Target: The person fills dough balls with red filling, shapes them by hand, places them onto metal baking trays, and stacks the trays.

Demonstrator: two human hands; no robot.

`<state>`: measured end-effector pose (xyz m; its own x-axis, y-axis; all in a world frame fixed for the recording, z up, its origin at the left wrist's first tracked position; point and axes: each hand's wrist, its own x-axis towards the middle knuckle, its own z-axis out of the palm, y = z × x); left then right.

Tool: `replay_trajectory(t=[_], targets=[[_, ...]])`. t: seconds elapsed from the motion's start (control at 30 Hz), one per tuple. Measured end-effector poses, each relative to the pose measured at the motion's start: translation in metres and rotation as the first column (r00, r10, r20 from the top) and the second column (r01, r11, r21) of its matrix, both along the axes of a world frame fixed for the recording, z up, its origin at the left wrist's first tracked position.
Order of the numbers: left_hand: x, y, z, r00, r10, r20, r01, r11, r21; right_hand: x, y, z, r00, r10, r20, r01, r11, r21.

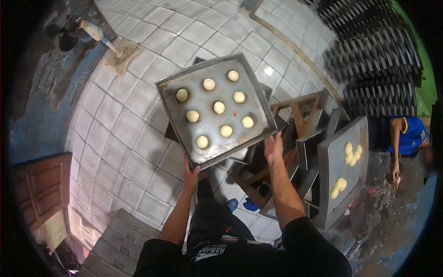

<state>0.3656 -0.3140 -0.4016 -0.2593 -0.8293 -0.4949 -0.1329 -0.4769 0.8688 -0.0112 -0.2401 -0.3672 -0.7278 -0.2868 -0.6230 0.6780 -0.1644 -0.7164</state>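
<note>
Reads "DANJAR" or "BANJAR" in white lettering near the hem of the black shirt, with blurred smaller print alongside, not surely legible.

From where I stand, I see a plain black short-sleeved T-shirt, its loose right sleeve and left sleeve both wide and matte. Both forearms come out bare below them, down to a bare left hand and a bare right hand. Across the front of the shirt runs a white print, a jagged shape beside block capitals in two main lines, too small for me to read surely. Nearby is a pale curved patch, and a small red mark shows above it. The trousers are long, dark and soft-looking.
</note>
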Motion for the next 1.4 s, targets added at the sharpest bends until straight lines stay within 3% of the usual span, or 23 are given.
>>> replay_trajectory(t=[0.07,0.13,0.17,0.23,0.3,0.33,0.4,0.47,0.53,0.6,0.67,0.7,0.8,0.9,0.97,1.03,1.07,1.13,1.2,1.27,1.33,1.37,1.4], targets=[[-0.007,0.001,-0.002,0.998,-0.069,0.006,0.069,0.998,-0.012,0.033,0.013,-0.001,0.991,0.129,-0.044,-0.125,0.988,0.092],[-0.005,-0.003,-0.01,0.948,-0.179,0.265,0.173,0.984,0.045,0.098,0.012,0.058,0.911,0.406,-0.069,-0.333,0.825,0.456],[-0.008,-0.001,-0.01,0.902,-0.208,0.379,0.199,0.978,0.062,0.109,0.059,0.016,0.615,0.732,-0.292,-0.535,0.66,0.527],[0.003,0.003,-0.015,0.892,-0.307,0.332,0.295,0.951,0.088,0.159,0.089,0.072,0.392,0.91,-0.136,-0.771,0.405,0.491],[0.02,0.008,-0.046,0.927,-0.356,0.12,0.338,0.93,0.148,0.168,0.112,0.138,0.172,0.969,-0.175,-0.894,0.228,0.385],[0.01,0.01,-0.021,0.901,-0.392,0.186,0.388,0.92,0.063,0.163,0.121,0.178,0.07,0.971,-0.229,-0.923,0.151,0.355],[0.006,0.009,0.0,0.862,-0.442,0.246,0.467,0.882,-0.052,0.124,0.144,0.271,0.057,0.982,-0.18,-0.922,0.121,0.367],[0.016,0.003,-0.031,0.788,-0.413,0.457,0.491,0.869,-0.061,0.088,0.204,0.312,0.527,0.832,-0.176,-0.817,0.552,0.164],[0.002,0.007,0.001,0.862,-0.282,0.422,0.42,0.863,-0.282,0.041,0.264,0.348,0.753,0.581,-0.309,-0.507,0.812,0.29],[-0.015,0.009,0.04,0.927,-0.132,0.35,0.301,0.82,-0.487,-0.007,0.319,0.34,0.878,0.299,-0.373,-0.104,0.881,0.462],[-0.038,0.013,0.079,0.974,-0.218,0.065,0.22,0.831,-0.511,-0.056,0.36,0.297,0.807,0.445,-0.389,0.06,0.593,0.803],[-0.055,0.029,0.121,0.967,-0.226,0.119,0.253,0.792,-0.555,-0.074,0.373,0.272,0.776,0.515,-0.364,0.097,0.473,0.876],[-0.097,0.076,0.164,0.922,-0.384,0.054,0.325,0.688,-0.649,-0.075,0.364,0.226,0.665,0.469,-0.582,0.286,0.559,0.778],[-0.124,0.184,0.266,0.789,-0.586,-0.186,0.412,0.729,-0.546,-0.057,0.378,0.233,0.731,0.288,-0.619,0.173,0.798,0.577],[-0.134,0.27,0.31,0.725,-0.616,-0.307,0.426,0.752,-0.504,0.022,0.397,0.3,0.698,0.1,-0.709,0.194,0.927,0.321],[-0.145,0.357,0.346,0.695,-0.612,-0.376,0.454,0.78,-0.431,0.084,0.433,0.304,0.605,0.264,-0.751,0.165,0.881,0.443],[-0.15,0.395,0.355,0.698,-0.582,-0.416,0.475,0.812,-0.339,0.12,0.455,0.308,0.567,0.202,-0.798,0.052,0.959,0.28],[-0.155,0.45,0.361,0.515,-0.64,-0.57,0.72,0.684,-0.118,0.18,0.509,0.344,0.322,0.316,-0.893,0.192,0.901,0.389],[-0.162,0.508,0.36,0.508,-0.669,-0.543,0.674,0.701,-0.233,0.207,0.556,0.351,0.218,0.213,-0.952,0.403,0.869,0.287],[-0.17,0.553,0.349,0.424,-0.811,-0.402,0.731,0.569,-0.378,0.221,0.601,0.337,0.239,0.182,-0.954,0.488,0.827,0.28],[-0.172,0.589,0.34,0.331,-0.939,-0.099,0.689,0.312,-0.654,0.239,0.642,0.311,0.612,0.0,-0.791,0.341,0.902,0.264],[-0.175,0.618,0.33,0.276,-0.912,-0.305,0.79,0.396,-0.468,0.23,0.666,0.28,0.67,-0.154,-0.726,0.344,0.931,0.12],[-0.172,0.642,0.349,0.248,-0.938,-0.242,0.851,0.331,-0.409,0.237,0.685,0.295,0.692,-0.326,-0.644,0.394,0.918,-0.041]])
